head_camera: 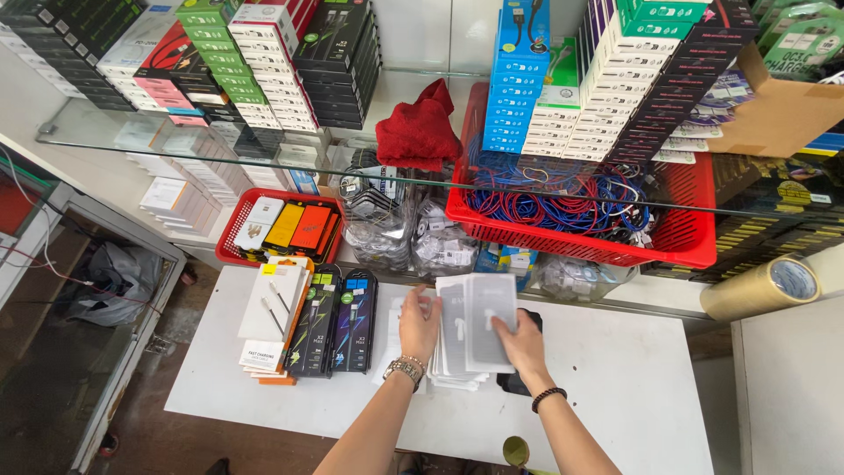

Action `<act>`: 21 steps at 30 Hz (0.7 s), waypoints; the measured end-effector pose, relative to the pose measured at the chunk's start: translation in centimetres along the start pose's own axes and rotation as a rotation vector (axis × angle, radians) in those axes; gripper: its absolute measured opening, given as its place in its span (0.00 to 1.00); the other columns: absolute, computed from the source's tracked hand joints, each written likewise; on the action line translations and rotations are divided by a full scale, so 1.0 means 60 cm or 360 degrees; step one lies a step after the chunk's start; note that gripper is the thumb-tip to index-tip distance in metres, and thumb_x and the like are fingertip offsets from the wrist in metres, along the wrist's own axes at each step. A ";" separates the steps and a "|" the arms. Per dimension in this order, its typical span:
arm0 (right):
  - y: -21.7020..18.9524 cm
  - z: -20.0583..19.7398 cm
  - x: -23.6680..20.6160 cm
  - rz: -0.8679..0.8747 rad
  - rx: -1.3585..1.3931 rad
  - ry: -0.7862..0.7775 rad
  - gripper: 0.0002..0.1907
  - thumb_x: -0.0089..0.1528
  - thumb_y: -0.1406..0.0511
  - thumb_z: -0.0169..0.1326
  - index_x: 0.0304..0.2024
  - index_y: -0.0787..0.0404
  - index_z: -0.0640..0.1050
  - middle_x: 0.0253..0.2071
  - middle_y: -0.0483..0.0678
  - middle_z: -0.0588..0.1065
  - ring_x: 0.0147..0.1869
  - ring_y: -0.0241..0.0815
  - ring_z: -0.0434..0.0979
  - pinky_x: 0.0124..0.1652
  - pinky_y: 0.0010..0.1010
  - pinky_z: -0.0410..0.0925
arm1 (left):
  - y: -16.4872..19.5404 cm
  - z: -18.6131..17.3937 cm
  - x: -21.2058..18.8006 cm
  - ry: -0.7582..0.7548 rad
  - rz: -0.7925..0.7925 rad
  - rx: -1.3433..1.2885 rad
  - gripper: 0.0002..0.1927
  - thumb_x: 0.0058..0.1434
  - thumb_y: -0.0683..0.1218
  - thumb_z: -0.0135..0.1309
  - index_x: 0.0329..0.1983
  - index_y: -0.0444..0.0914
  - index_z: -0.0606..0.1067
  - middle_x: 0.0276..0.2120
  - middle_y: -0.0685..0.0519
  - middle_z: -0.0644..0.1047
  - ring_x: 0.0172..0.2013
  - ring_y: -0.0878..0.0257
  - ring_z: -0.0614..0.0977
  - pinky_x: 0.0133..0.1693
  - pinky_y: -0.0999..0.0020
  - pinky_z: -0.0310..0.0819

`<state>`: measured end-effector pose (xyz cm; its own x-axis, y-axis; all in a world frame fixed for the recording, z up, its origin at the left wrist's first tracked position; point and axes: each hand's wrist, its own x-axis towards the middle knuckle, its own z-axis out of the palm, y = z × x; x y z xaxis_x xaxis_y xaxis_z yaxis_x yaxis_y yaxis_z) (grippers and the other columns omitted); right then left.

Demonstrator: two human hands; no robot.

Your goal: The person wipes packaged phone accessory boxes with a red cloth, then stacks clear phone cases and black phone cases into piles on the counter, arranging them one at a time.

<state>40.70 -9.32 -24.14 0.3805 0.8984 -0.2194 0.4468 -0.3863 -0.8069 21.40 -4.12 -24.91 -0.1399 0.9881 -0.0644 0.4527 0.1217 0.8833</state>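
Both my hands hold a fanned stack of flat white packaged items (475,321) over a white table (615,369). My left hand (418,325), with a metal watch at the wrist, grips the stack's left side. On the right side sits my right hand (520,343), a dark bead bracelet at its wrist. More white packages (457,380) lie on the table under the held stack. A dark flat object (512,383) peeks out beneath my right hand.
Rows of boxed cables (312,321) stand at the table's left. A glass shelf (264,158) behind carries stacked boxes, a red cloth (418,130) and a red basket of cables (580,220). A smaller red basket (280,227) sits below. A tape roll (765,286) rests at right.
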 end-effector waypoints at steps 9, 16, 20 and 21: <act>-0.046 0.006 -0.025 0.0144 0.0998 -0.0284 0.17 0.63 0.63 0.58 0.52 0.65 0.77 0.47 0.47 0.81 0.48 0.36 0.79 0.48 0.31 0.71 | 0.058 0.015 0.066 -0.0695 -0.0408 -0.1319 0.27 0.59 0.39 0.60 0.62 0.32 0.69 0.46 0.46 0.82 0.45 0.59 0.83 0.46 0.65 0.78; -0.022 -0.014 -0.036 0.0170 0.0947 -0.0155 0.19 0.64 0.63 0.56 0.56 0.65 0.77 0.48 0.48 0.81 0.48 0.36 0.79 0.48 0.30 0.72 | 0.028 0.022 0.021 -0.0212 0.0052 -0.0892 0.25 0.60 0.40 0.57 0.61 0.31 0.71 0.50 0.47 0.80 0.51 0.61 0.81 0.51 0.65 0.73; -0.034 -0.014 -0.040 0.0122 0.1093 -0.0518 0.22 0.64 0.63 0.57 0.59 0.62 0.75 0.50 0.46 0.80 0.51 0.34 0.79 0.50 0.28 0.72 | 0.069 0.013 0.013 -0.0184 0.0332 -0.0681 0.27 0.62 0.45 0.63 0.61 0.30 0.70 0.52 0.45 0.77 0.53 0.61 0.77 0.53 0.62 0.70; -0.039 -0.011 -0.043 0.0122 0.1138 -0.0601 0.23 0.64 0.62 0.57 0.60 0.61 0.74 0.51 0.46 0.80 0.52 0.34 0.79 0.51 0.27 0.72 | 0.081 0.007 0.023 -0.0363 0.0096 -0.0906 0.23 0.63 0.46 0.62 0.57 0.29 0.72 0.48 0.45 0.79 0.47 0.60 0.79 0.48 0.62 0.73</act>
<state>39.22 -10.87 -21.28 0.0328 0.9340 -0.3556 -0.2437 -0.3376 -0.9092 23.77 -2.14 -20.90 0.0916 0.9946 -0.0487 -0.0959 0.0575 0.9937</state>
